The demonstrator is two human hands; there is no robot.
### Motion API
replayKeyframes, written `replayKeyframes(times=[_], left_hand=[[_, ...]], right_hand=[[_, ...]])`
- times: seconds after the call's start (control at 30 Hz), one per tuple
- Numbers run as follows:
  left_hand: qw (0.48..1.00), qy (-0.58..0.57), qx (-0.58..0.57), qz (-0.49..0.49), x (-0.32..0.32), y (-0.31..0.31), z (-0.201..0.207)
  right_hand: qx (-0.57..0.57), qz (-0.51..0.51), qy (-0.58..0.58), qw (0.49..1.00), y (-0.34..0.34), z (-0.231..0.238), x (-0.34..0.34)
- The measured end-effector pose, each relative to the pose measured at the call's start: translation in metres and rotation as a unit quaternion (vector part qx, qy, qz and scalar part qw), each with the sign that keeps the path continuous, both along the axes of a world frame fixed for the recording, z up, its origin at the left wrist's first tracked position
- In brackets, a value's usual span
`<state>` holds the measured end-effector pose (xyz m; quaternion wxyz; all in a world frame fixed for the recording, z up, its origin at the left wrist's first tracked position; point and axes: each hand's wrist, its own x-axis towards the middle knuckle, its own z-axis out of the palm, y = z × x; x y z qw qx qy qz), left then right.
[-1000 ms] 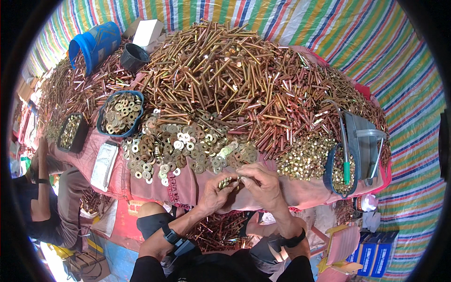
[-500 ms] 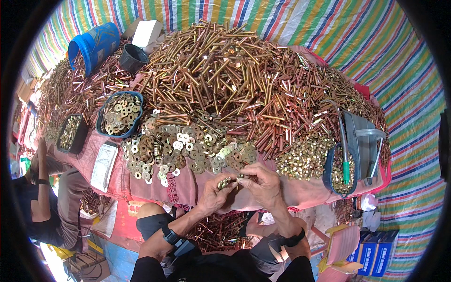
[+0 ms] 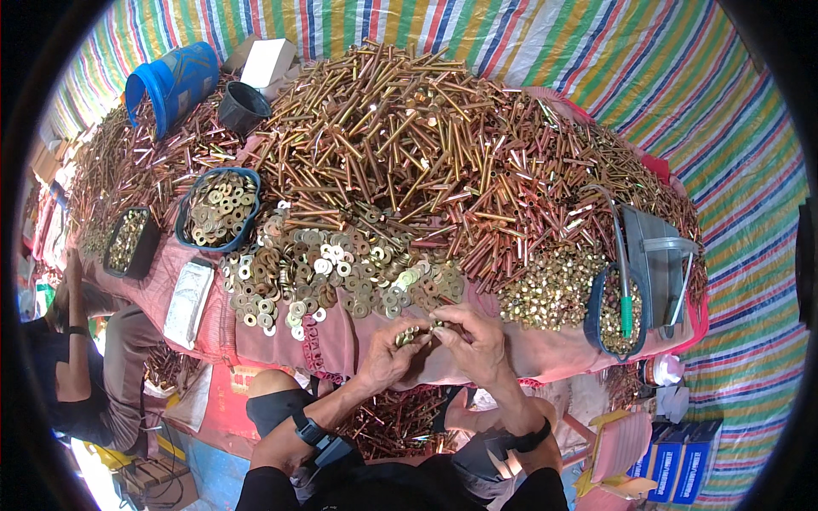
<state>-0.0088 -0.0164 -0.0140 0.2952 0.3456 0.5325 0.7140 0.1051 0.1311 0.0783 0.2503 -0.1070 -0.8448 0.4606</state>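
Both forearms come up from the bottom and converge, elbows apart, hands nearly meeting over the near edge of the pink cloth [image 3: 330,347] on the table. Left hand [image 3: 385,359]: back of the hand partly toward me, fingers curled, thumb laid across toward the right. Right hand [image 3: 479,347]: wrist bent inward, knuckles up, thumb and index pinched close, tips just beside the left thumb.

Left fingers are closed round a short row of brass-coloured pieces [image 3: 408,335]. They sit side by side, ends showing above the thumb, yellowish, shiny on top, darker in the gaps. Exact count unclear, fingers cover part. Right fingers are narrow, nipping a small metal bit [image 3: 438,326] at the tips; too small to tell what kind. Can't tell if it touches the row.

Around them: flat washers [image 3: 341,266], dull to bright, heaped just beyond the hands; brassy nuts [image 3: 550,288] heaped off to the right; the big pile of coppery-gold metal rods [image 3: 383,128] behind. Nut-filled blue tub [image 3: 594,330] at far right, well apart from the right hand.
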Motion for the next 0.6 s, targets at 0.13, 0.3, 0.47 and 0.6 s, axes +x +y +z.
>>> replayKeyframes(times=[0.13, 0.3, 0.47, 0.6], left_hand=[[1.000, -0.013, -0.012, -0.009, 0.000, 0.000, -0.003], [1.000, 0.026, -0.010, 0.000, 0.000, -0.001, -0.003], [1.000, 0.013, -0.017, -0.007, -0.002, -0.002, -0.002], [1.000, -0.011, 0.000, 0.004, -0.001, -0.002, -0.002]], right_hand=[[0.101, 0.032, 0.057, 0.993, 0.004, -0.001, -0.005], [0.055, 0.011, 0.022, 0.998, -0.001, -0.001, -0.002], [0.052, -0.007, -0.015, 0.998, -0.006, -0.001, -0.001], [0.083, -0.002, 0.004, 0.997, -0.005, -0.005, -0.002]])
